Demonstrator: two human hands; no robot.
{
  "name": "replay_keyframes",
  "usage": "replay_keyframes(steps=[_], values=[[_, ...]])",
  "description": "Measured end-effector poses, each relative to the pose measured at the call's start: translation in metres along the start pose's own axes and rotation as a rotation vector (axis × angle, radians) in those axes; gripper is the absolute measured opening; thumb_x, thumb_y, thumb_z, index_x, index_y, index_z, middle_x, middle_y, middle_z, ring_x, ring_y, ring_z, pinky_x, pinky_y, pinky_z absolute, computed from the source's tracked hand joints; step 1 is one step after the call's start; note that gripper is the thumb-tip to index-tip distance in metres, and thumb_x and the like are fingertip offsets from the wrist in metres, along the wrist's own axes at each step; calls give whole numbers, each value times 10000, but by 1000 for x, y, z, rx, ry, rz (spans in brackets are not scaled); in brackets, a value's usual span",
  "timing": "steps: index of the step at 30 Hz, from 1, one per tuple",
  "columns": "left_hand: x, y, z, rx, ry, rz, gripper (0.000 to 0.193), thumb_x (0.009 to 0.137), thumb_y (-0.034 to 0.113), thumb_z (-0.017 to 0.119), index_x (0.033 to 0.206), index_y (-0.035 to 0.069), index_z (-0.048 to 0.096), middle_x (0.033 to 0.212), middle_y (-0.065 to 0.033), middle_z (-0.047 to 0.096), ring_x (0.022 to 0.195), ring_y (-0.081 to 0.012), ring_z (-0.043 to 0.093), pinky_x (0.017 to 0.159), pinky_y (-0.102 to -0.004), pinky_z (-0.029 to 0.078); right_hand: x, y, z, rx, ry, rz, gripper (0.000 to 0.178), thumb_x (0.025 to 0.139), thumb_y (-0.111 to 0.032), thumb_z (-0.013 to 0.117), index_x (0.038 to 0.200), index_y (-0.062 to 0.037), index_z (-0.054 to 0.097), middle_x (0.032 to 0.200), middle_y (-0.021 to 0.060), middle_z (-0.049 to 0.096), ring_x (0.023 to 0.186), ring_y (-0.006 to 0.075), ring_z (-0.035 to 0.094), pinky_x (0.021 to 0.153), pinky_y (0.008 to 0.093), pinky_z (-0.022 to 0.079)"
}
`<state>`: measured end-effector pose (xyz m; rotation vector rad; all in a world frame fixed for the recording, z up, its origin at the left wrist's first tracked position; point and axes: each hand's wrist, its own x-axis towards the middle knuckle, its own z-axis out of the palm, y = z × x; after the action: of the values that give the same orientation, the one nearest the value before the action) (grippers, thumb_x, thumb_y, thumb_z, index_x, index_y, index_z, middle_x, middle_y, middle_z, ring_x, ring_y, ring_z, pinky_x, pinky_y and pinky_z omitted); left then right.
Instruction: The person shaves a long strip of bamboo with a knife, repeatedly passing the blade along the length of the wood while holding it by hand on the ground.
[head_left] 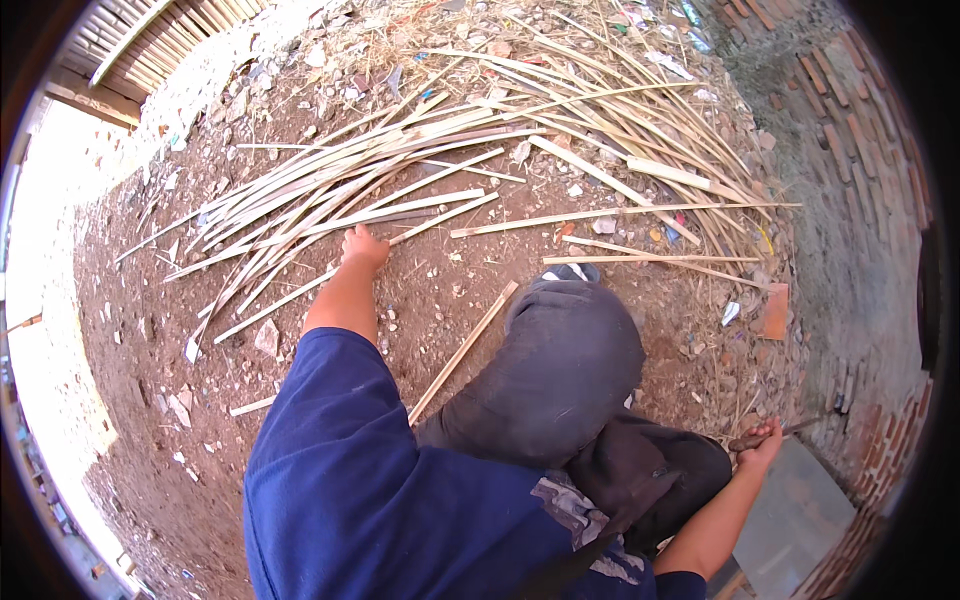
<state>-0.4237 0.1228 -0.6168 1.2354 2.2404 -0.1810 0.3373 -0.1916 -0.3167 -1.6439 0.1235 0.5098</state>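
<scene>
Out ahead to the left, my left hand [366, 247] is down at a pile of split bamboo strips [300, 195]. Its fingers are curled over a pale bamboo strip [440, 218] at the near side of the pile; the fingertips are partly hidden. At the lower right, low beside my bent leg, my right hand [762, 446] is closed round the brown wooden handle of a knife [800, 426]. The knife's thin dark blade points right, toward the wall. A single bamboo strip [465, 352] lies on the ground to the left of my knee.
More bamboo strips [700, 190] lie in a tangle at the far right. A worn brick wall [850, 150] runs along the right side. Near it are an orange tile piece [775, 312] and a grey flat slab [795, 520]. Stones and litter dot the brown dirt ground [160, 420].
</scene>
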Motion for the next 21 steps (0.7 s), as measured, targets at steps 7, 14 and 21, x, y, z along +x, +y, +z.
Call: replay_keyframes(steps=[7,14,21], values=[[71,24,-49,-61,227,35,781,855,422,711,1476,70,392,1493,-181,410,1399,-358,393,1112,-462,409,6,13,23,-121,52,30,272,937,-375,682,830,-155,564,613,-81,471,521,49,468,488,217,424],[132,21,-58,73,111,-15,792,887,455,661,1498,40,374,1592,-146,320,1422,-349,389,1140,-501,381,9,12,28,-142,88,47,265,941,-368,671,842,-149,558,614,-79,453,513,51,453,475,213,423],[85,23,-41,264,157,70,636,908,371,631,1417,62,411,1485,-134,442,1345,-316,478,1055,-473,441,-1,10,52,-161,87,28,273,942,-355,680,825,-147,545,615,-79,453,514,51,456,475,207,422]])
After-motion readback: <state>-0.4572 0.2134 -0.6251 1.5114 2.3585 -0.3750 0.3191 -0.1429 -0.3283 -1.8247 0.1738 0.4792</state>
